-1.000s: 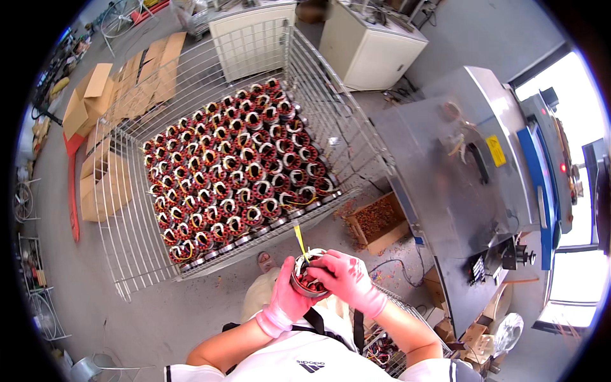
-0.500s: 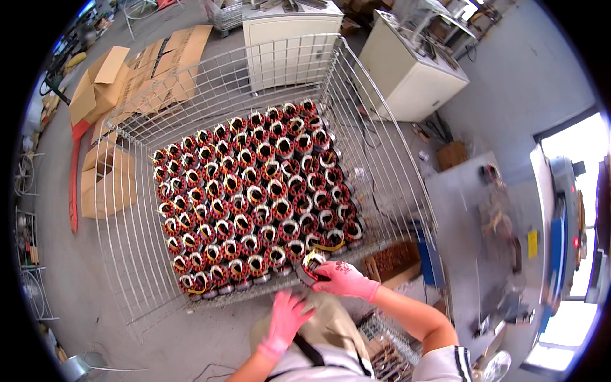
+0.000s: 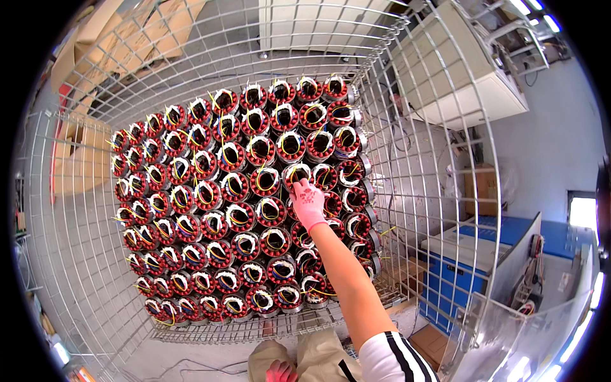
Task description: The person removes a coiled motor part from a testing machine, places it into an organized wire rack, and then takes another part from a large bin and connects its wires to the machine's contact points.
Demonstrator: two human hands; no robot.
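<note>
Rows of motor stators [image 3: 240,218], ring-shaped with red coils, white bindings and yellow wires, fill the wire cage. My right hand [image 3: 307,202], in a pink glove, reaches in over the middle of the rows. Its fingers are closed on the rim of one stator [image 3: 294,172], which stands among the others; the fingertips dip into its ring and are partly hidden. Low by my knees is my left hand [image 3: 280,372], also gloved in pink, cut off by the lower edge. Its fingers look loosely apart, with nothing seen in them.
Wire mesh walls [image 3: 439,149] surround the stators. Beyond stand a pale cabinet [image 3: 458,83] and cardboard boxes [image 3: 143,32]. A blue cabinet [image 3: 449,286] is outside the cage at the right. The cage's front rail [image 3: 254,332] runs before my legs.
My right hand has carried a stator from the cage's front edge forward into the rows. My left hand has dropped to the lower edge. The view has moved closer over the cage.
</note>
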